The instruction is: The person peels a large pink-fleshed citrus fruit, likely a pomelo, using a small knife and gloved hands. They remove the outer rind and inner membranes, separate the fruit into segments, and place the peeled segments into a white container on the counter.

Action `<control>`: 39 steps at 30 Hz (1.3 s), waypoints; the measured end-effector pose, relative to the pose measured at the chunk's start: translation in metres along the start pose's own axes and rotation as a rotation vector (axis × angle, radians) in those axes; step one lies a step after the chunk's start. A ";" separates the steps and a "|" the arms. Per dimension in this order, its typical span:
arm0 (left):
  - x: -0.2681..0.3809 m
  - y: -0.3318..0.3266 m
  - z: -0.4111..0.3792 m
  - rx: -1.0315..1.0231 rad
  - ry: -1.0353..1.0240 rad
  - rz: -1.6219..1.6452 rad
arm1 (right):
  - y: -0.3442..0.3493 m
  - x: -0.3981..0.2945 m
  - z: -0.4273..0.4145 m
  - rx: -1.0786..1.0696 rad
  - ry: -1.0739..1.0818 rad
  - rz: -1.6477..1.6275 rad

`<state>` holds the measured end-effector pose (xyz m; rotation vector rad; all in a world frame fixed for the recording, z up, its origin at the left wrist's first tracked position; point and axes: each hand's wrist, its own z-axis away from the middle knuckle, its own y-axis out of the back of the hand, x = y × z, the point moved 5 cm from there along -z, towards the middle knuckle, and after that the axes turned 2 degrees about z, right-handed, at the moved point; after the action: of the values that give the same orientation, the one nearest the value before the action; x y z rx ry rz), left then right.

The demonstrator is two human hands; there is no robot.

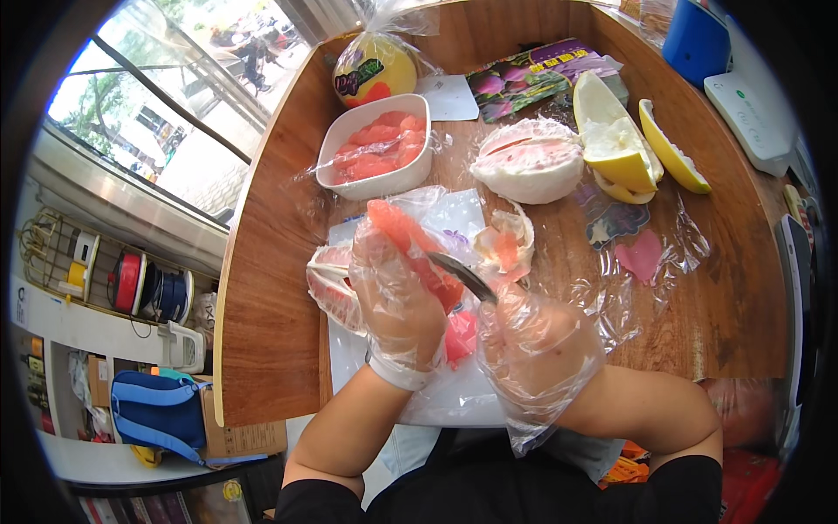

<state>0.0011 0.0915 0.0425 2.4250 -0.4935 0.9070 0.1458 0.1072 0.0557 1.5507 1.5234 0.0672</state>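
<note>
My left hand (pixel 400 295), in a clear plastic glove, holds a piece of red pomelo flesh (pixel 399 229). Gloved likewise, my right hand (pixel 540 340) grips a small knife (pixel 463 276), its dark blade against the flesh. Left of my left hand lies a pomelo section with membrane (pixel 335 288). Peeled membrane with flesh scraps (pixel 505 242) lies just beyond my right hand. A white bowl (pixel 373 190) of red pulp stands farther off. To its right are a partly peeled pomelo (pixel 529 160) and yellow-and-white rind pieces (pixel 615 154).
A plastic-wrapped whole pomelo (pixel 376 72) stands in the back left corner. Wooden side panels (pixel 275 262) border the table. Clear wrap (pixel 609 308) and a printed purple bag (pixel 524 75) lie on it. A white device (pixel 749 124) and a phone (pixel 795 275) are at the right edge.
</note>
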 end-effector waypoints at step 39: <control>0.017 -0.018 0.000 -0.346 0.171 0.576 | 0.020 0.010 -0.006 0.158 -0.075 -0.096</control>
<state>0.0221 0.1030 0.0485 1.8938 -1.2100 1.1312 0.1597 0.1229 0.0659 1.5817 1.5723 -0.1678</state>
